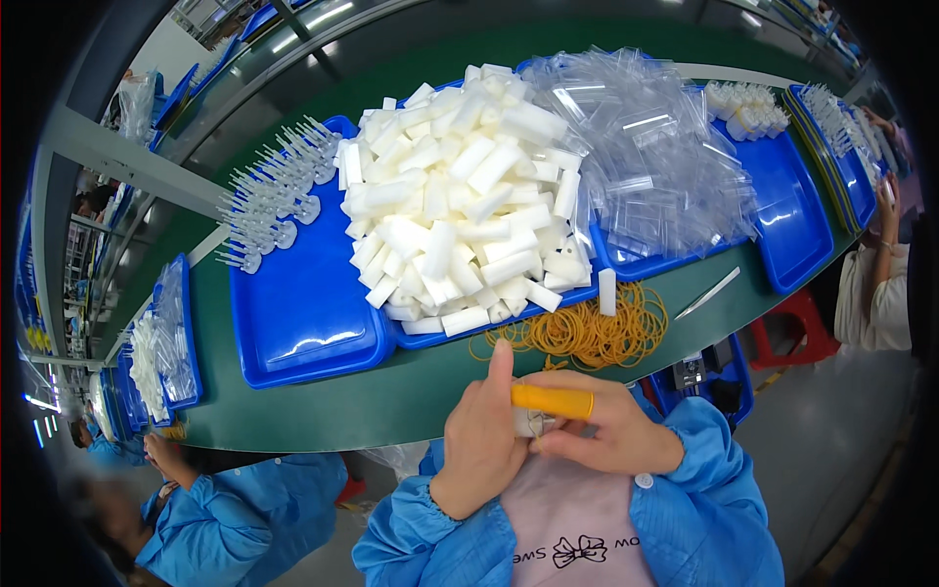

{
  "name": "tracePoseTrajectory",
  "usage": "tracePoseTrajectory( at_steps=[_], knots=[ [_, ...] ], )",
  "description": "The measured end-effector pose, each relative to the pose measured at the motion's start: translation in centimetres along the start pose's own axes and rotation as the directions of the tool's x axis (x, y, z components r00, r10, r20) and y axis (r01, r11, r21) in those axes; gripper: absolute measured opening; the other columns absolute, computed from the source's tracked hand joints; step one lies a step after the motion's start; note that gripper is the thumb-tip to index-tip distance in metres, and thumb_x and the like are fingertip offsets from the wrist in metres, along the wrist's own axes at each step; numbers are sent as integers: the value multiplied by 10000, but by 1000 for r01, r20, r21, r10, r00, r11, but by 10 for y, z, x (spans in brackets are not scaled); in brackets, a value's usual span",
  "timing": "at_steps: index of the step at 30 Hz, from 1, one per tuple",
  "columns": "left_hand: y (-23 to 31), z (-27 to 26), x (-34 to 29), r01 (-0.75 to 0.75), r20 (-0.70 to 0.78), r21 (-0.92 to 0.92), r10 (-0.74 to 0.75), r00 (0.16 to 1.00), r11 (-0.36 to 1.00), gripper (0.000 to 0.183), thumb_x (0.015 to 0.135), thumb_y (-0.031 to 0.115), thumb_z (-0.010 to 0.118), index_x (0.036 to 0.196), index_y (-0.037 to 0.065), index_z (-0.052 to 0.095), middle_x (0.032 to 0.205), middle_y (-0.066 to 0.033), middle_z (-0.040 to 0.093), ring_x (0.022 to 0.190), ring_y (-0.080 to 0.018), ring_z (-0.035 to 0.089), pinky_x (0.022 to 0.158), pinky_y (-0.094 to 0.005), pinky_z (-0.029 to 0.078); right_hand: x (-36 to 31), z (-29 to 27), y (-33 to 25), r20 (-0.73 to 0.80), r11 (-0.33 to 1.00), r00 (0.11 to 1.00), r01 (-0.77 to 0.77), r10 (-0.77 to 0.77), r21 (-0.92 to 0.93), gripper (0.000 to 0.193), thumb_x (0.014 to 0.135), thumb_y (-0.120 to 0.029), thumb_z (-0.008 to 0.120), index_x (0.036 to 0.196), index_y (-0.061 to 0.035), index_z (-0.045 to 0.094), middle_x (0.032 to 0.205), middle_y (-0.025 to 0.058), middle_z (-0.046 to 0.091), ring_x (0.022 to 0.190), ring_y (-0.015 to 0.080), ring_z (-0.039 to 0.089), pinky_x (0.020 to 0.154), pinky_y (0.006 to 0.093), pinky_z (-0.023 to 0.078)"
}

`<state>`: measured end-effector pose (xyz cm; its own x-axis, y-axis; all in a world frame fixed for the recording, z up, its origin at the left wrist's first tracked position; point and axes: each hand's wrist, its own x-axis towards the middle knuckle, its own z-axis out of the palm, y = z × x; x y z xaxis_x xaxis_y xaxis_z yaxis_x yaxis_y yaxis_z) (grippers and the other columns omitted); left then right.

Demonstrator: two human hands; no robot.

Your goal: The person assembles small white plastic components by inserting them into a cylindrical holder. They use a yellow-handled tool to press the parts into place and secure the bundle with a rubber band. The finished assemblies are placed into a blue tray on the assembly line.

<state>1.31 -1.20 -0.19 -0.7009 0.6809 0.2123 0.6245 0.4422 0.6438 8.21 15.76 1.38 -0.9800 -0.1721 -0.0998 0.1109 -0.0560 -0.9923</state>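
Note:
My left hand (481, 435) and my right hand (606, 430) meet close to my chest, below the table edge. Together they hold a small clear-and-white piece (533, 423), mostly hidden between the fingers. My right index finger wears an orange finger cot (553, 400) and lies across the piece. My left thumb points up. Just beyond my hands lies a loose heap of yellow rubber bands (587, 328) on the green table (391, 391). Behind it a blue tray (460, 338) carries a tall pile of white foam blocks (460, 205).
An almost bare blue tray (303, 313) with clear plastic pieces (269, 201) along its far edge sits left. Clear bags (655, 157) fill a tray on the right, beside another blue tray (792, 215). A knife-like tool (709, 292) lies near the edge. Co-workers in blue sit lower left (225, 519) and right (875, 284).

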Motion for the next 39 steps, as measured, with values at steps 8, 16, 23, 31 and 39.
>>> tracePoseTrajectory(
  at_steps=[8, 16, 23, 31, 39],
  knots=[
    [4, 10, 8, 10, 174, -233, 32, 984, 972, 860, 678, 4, 671, 1426, 7, 247, 927, -136, 595, 794, -296, 577, 691, -388, 490, -9, 8, -8, -156, 702, 960, 55, -233, -710, 374, 702, -226, 746, 1036, -102, 634, 1051, 62, 529, 758, 223, 604, 647, 328, 512],
    [-7, 6, 12, 414, 437, -890, 94, 895, 194, 741, 790, 144, 671, 1397, 53, 255, 988, -107, 551, 919, -215, 595, 746, -317, 514, -29, -46, -11, -382, 945, 894, 117, -234, -305, 414, 617, -73, 771, 1010, -44, 647, 913, 73, 581, 741, 131, 574, 648, 260, 449],
    [-3, 8, 8, 456, 451, -886, -63, 890, 91, 742, 882, 435, 569, 1415, 57, 218, 1069, -154, 525, 884, -237, 581, 629, -316, 514, -75, -130, 26, -524, 383, 730, -376, -439, -844, 289, 790, -13, 583, 1078, -6, 611, 1118, 139, 570, 1037, 322, 537, 871, 385, 437],
    [-1, 4, 9, 429, 426, -900, -52, 903, 77, 773, 894, 329, 593, 1459, 65, 137, 1157, -166, 497, 950, -232, 552, 673, -311, 487, -115, -119, 54, -459, 352, 837, -351, -296, -867, 533, 767, -171, 651, 1248, 1, 496, 1383, 142, 410, 1323, 360, 319, 1087, 464, 260],
    [-14, 4, 10, 511, 543, -798, -14, 839, -319, 773, 843, 439, 631, 1386, 5, 292, 1104, -154, 525, 918, -242, 563, 656, -309, 465, -137, -129, 95, -512, 440, 581, -275, -633, -855, 250, 818, 89, 543, 1057, 28, 584, 1236, 167, 536, 1110, 314, 571, 959, 394, 448]
  ],
)
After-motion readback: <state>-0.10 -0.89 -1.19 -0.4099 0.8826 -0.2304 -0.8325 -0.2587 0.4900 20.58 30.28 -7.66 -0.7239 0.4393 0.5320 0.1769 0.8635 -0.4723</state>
